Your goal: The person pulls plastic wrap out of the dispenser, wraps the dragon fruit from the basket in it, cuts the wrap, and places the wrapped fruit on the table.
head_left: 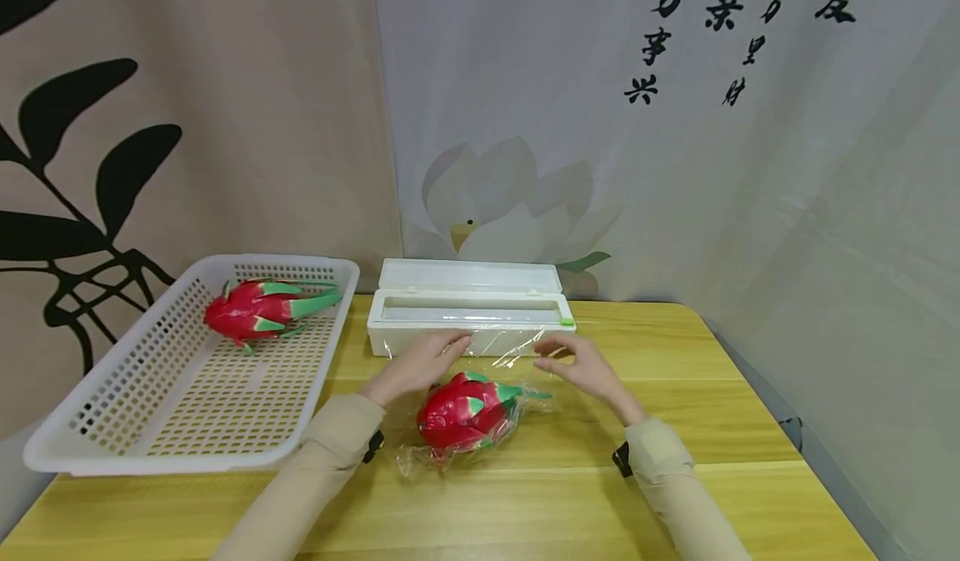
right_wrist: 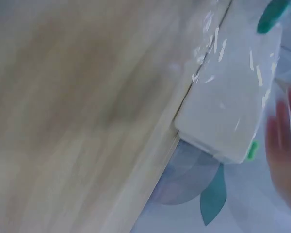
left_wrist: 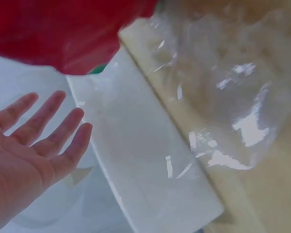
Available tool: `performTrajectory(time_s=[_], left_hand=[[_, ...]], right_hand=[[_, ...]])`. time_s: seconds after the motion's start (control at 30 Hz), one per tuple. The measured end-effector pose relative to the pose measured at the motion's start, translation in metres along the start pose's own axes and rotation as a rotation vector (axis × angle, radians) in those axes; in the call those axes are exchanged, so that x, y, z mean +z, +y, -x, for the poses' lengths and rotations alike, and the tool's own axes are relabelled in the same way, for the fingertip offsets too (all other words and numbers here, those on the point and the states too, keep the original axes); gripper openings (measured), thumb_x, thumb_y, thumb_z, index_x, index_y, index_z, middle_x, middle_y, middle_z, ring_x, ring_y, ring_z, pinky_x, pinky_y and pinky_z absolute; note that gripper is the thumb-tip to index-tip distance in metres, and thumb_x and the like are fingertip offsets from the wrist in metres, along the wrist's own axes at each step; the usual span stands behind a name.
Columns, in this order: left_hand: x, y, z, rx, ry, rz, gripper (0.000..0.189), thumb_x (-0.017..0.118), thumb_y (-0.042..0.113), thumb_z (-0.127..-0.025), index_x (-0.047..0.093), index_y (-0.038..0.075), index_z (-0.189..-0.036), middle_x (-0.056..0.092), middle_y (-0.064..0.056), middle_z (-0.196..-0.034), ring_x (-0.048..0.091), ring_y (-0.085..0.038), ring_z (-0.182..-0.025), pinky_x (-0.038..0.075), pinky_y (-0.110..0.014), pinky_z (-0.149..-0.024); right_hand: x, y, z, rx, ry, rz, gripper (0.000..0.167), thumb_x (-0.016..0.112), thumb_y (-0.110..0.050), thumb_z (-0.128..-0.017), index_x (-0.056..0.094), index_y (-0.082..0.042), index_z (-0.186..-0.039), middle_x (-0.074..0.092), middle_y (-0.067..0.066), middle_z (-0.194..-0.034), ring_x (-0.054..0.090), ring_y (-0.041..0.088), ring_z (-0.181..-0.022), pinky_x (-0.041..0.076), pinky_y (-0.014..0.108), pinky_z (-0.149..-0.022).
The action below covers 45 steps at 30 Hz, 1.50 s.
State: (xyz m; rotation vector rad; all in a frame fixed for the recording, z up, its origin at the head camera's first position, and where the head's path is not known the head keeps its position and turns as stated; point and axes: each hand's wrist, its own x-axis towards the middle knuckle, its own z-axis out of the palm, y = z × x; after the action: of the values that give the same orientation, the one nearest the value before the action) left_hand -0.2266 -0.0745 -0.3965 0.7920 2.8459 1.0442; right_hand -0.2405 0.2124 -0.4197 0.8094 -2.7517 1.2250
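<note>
A red dragon fruit point(head_left: 461, 411) with green scales lies on the table, with clear cling film point(head_left: 420, 458) loosely around it. The film stretches up from the fruit to the front of a white cling film box point(head_left: 472, 315), whose lid stands raised. My left hand point(head_left: 423, 365) is beyond the fruit, by the box's front; its fingers look spread and loose in the left wrist view. Opposite it, my right hand point(head_left: 577, 367) hovers near the film's right edge, fingers slightly bent and blurred in the right wrist view. Neither hand shows anything between its fingers.
On the left stands a white plastic basket point(head_left: 172, 461), with a second dragon fruit point(head_left: 262, 311) inside at its far end. A small green piece point(head_left: 567, 322) sits at the box's right end. Behind the wooden table point(head_left: 720, 478) hangs a printed curtain point(head_left: 787, 211).
</note>
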Motion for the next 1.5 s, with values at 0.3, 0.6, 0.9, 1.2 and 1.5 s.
performTrajectory(time_s=[0.3, 0.6, 0.9, 1.2, 1.5], left_hand=[[0.0, 0.013, -0.045, 0.044, -0.042, -0.146, 0.044, 0.041, 0.031, -0.102, 0.052, 0.003, -0.134, 0.058, -0.014, -0.133, 0.053, -0.03, -0.126, 0.041, -0.042, -0.109], [0.016, 0.038, -0.092, 0.189, -0.148, -0.371, 0.042, 0.045, 0.028, -0.101, 0.048, 0.009, -0.138, 0.053, -0.011, -0.139, 0.052, -0.026, -0.128, 0.041, -0.038, -0.11], [0.041, 0.063, -0.12, 0.287, -0.266, -0.701, 0.048, 0.05, 0.02, -0.099, 0.038, 0.023, -0.146, 0.041, 0.002, -0.15, 0.048, -0.021, -0.131, 0.045, -0.04, -0.107], [0.054, 0.067, -0.128, 0.305, -0.367, -0.886, 0.062, 0.052, 0.015, -0.098, 0.025, 0.032, -0.15, 0.025, 0.009, -0.158, 0.026, -0.016, -0.146, 0.035, -0.044, -0.114], [0.063, 0.069, -0.135, 0.301, -0.368, -0.939, 0.065, 0.053, 0.015, -0.097, 0.021, 0.031, -0.151, 0.022, 0.01, -0.159, 0.027, -0.014, -0.145, 0.039, -0.036, -0.112]], right_hand=[[-0.012, 0.023, -0.026, 0.192, 0.257, 0.159, 0.068, 0.072, -0.031, -0.084, 0.044, -0.002, -0.139, 0.033, 0.021, -0.15, 0.028, 0.044, -0.138, 0.027, 0.062, -0.112], [-0.015, 0.039, -0.031, 0.243, 0.161, 0.145, 0.073, 0.069, -0.032, -0.087, 0.038, 0.003, -0.142, 0.03, 0.024, -0.152, 0.03, 0.044, -0.139, 0.032, 0.058, -0.111], [-0.015, 0.045, -0.031, 0.24, 0.167, 0.091, 0.069, 0.069, -0.03, -0.087, 0.041, 0.0, -0.142, 0.032, 0.024, -0.151, 0.043, 0.044, -0.131, 0.046, 0.052, -0.101], [-0.013, 0.046, -0.032, 0.25, 0.2, 0.111, 0.062, 0.071, -0.024, -0.085, 0.047, 0.0, -0.137, 0.036, 0.023, -0.149, 0.049, 0.046, -0.124, 0.05, 0.05, -0.097], [-0.012, 0.046, -0.032, 0.256, 0.228, 0.124, 0.059, 0.072, -0.018, -0.085, 0.048, 0.003, -0.135, 0.041, 0.024, -0.146, 0.053, 0.045, -0.12, 0.053, 0.048, -0.092]])
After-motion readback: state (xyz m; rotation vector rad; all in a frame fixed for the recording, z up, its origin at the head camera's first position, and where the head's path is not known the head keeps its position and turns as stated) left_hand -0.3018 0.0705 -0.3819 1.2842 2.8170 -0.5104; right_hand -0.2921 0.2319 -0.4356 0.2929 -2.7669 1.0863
